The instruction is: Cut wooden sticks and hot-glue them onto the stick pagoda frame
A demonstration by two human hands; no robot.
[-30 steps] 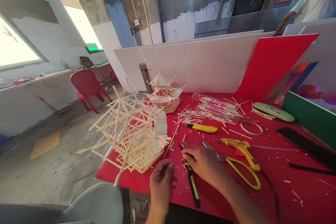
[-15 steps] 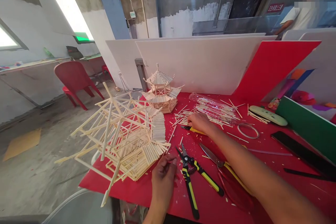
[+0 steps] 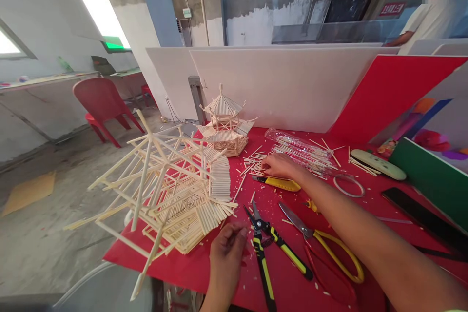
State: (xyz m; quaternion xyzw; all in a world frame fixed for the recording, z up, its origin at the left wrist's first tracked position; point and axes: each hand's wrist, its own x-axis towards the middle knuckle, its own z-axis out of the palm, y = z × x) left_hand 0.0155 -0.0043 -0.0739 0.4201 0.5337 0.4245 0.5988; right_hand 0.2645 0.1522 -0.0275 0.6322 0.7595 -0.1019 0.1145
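My right hand (image 3: 280, 165) reaches into a pile of short wooden sticks (image 3: 254, 160), fingers bent down and drawn together. Whatever its fingertips hold is hidden. Just below it lies a yellow utility knife (image 3: 281, 184). My left hand (image 3: 227, 248) rests near the table's front edge with fingers curled toward the thumb; I cannot make out anything in it. Left of it stands a large open stick framework (image 3: 183, 195) with a slatted strip along its right side. Behind this is a small stick pagoda (image 3: 224, 126). Pruning shears (image 3: 268, 239) lie right of my left hand.
Scissors (image 3: 312, 231) with red and yellow handles lie under my right forearm. A plastic bag of sticks (image 3: 302, 151), a clear ring (image 3: 349, 185), a phone-like black slab (image 3: 413, 212) and a green board (image 3: 433, 180) are farther right. White boards (image 3: 278, 87) stand behind. A person (image 3: 431, 22) is beyond them.
My view has shifted slightly. The right forearm has moved right and off the scissors' yellow handle and the knife, showing more of both. The left hand stays nearly still, curled as before.
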